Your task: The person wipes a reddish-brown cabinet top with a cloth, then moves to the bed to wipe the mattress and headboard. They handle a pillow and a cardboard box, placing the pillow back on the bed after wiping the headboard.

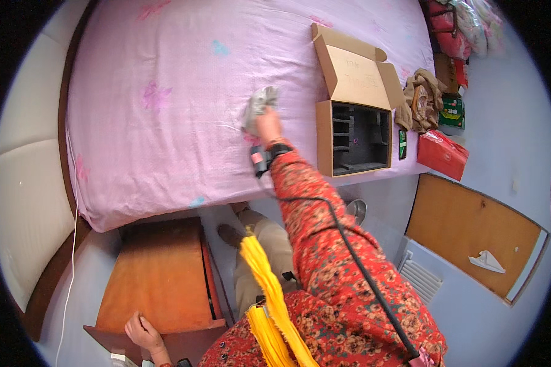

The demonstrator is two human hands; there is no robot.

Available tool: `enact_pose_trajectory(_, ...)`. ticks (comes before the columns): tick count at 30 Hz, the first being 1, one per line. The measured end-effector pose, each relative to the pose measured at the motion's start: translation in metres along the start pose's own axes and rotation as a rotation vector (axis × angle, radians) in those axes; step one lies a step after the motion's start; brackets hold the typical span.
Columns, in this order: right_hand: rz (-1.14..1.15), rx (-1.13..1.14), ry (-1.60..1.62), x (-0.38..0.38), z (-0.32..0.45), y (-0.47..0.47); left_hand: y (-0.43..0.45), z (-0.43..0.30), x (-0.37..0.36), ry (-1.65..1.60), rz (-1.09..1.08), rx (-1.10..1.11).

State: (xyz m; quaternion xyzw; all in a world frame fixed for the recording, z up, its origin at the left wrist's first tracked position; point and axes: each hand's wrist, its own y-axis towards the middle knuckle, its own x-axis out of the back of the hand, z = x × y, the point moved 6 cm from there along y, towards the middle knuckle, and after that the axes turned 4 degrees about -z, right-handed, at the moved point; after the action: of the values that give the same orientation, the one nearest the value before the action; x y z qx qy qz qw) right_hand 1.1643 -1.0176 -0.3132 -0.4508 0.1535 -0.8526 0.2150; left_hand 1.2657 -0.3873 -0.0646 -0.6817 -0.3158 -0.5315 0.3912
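Note:
My right hand [269, 125] reaches out over the bed and is closed around a crumpled pale grey cloth [259, 108], blurred, on or just above the pink floral bedsheet [188, 114]. A strap with a small dark device [258, 160] sits at that wrist, and a black cable runs along the red floral sleeve. At the lower left my left hand [143, 332] rests with bent fingers on the front edge of a wooden nightstand or drawer unit [160, 275]. Nothing is seen in that hand.
Right of the cloth stands an open cardboard box [324, 137] with black foam inside. Beyond it lie a phone [402, 145], a brown garment [422, 101] and a red box [442, 155]. A cushioned headboard [32, 160] borders the left. A metal bowl [357, 211] and wooden board [477, 229] are lower right.

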Motion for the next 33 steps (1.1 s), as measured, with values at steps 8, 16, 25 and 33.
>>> enact_pose_trajectory(8, 0.833, 0.583, -0.122, -0.178, 0.088, -0.193, 0.0, -0.005, 0.004, 0.006, 0.029, -0.033)
enact_pose_trajectory(16, 0.097, -0.302, 0.677, 0.015, 0.001, 0.048, 0.009, -0.01, 0.009, -0.026, -0.014, -0.02)
enact_pose_trajectory(25, 0.324, 0.67, -0.221, -0.287, 0.212, -0.074, 0.019, -0.018, 0.018, -0.083, -0.017, 0.017)
enact_pose_trajectory(33, 0.881, 0.815, 0.133, -0.238, 0.143, -0.182, 0.016, -0.019, 0.017, -0.068, -0.049, -0.033)
